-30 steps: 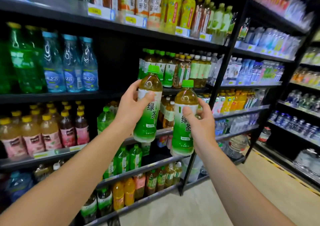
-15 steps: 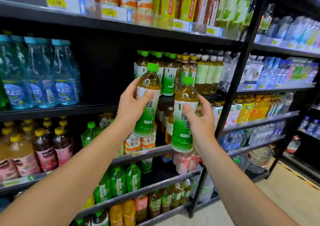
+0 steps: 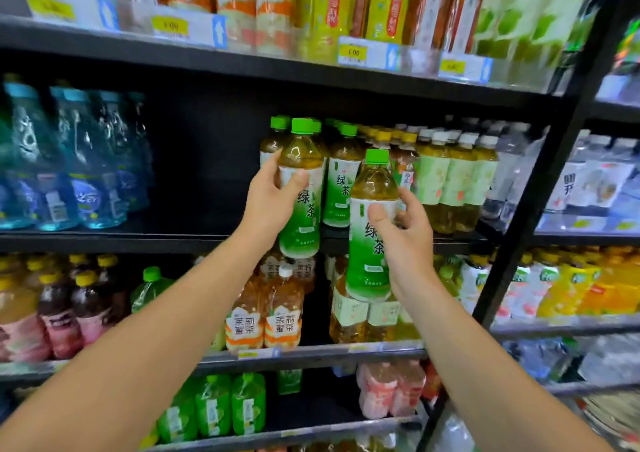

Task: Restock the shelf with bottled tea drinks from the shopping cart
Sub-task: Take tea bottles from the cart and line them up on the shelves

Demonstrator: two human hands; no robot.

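Observation:
My left hand (image 3: 273,195) grips a green-capped green tea bottle (image 3: 302,209) by its upper label, upright, at the front edge of the black middle shelf (image 3: 194,238). My right hand (image 3: 403,240) holds a second green tea bottle (image 3: 370,230), a little lower and to the right, its base below the shelf edge. Matching green tea bottles (image 3: 341,178) stand in rows right behind both. The shopping cart is out of view.
Left of the tea rows the middle shelf has a dark gap, then blue water bottles (image 3: 86,164). Yellow-capped and white-capped teas (image 3: 453,174) stand to the right. A black upright post (image 3: 530,209) divides the shelving. Shelves above and below hold several drinks.
Both hands have carried their bottles up and closer to the middle shelf. The view has moved in toward the shelving, and the left bottle now stands at the green tea row.

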